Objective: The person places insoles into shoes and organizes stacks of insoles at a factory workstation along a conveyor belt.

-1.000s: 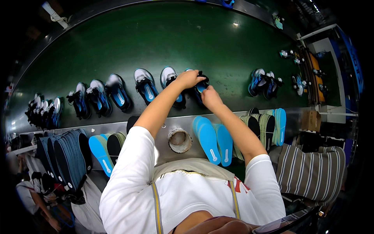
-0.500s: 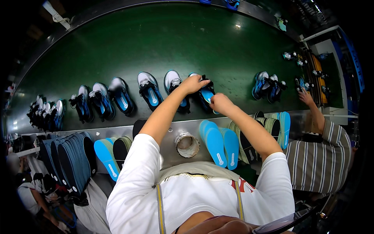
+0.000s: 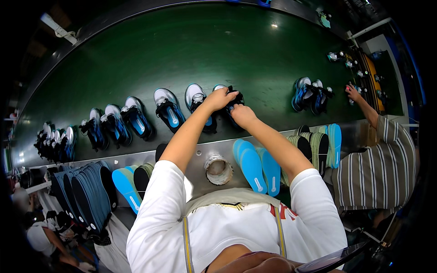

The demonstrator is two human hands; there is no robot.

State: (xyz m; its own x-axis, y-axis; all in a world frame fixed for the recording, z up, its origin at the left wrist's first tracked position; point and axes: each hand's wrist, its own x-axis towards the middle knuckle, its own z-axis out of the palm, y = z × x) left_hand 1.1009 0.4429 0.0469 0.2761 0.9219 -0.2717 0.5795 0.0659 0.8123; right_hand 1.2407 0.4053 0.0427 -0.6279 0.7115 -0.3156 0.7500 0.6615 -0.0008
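Observation:
My left hand (image 3: pixel 220 99) is closed over the upper of a silver, black and blue sports shoe (image 3: pixel 237 97), near its tongue and straps. Over the same shoe's opening, my right hand (image 3: pixel 243 115) has its fingers bent down inside; the fingertips and whatever they press are hidden. Just left stands a similar shoe (image 3: pixel 195 93), partly covered by my left forearm. Another shoe (image 3: pixel 169 109), farther left, shows a light blue insole.
Several more shoes (image 3: pixel 138 119) line the green surface (image 3: pixel 205 45) leftward; a pair (image 3: pixel 302 94) stands right. Light blue insoles (image 3: pixel 249 166), dark insoles (image 3: pixel 86 195) and a crusted round pot (image 3: pixel 219 169) sit along the near metal edge. A striped-shirted co-worker (image 3: pixel 375 168) reaches in at right.
My right hand has moved up and left, from the shoe's heel end into its opening. The blue insole that showed beside it is now out of sight. My left hand stays on the shoe.

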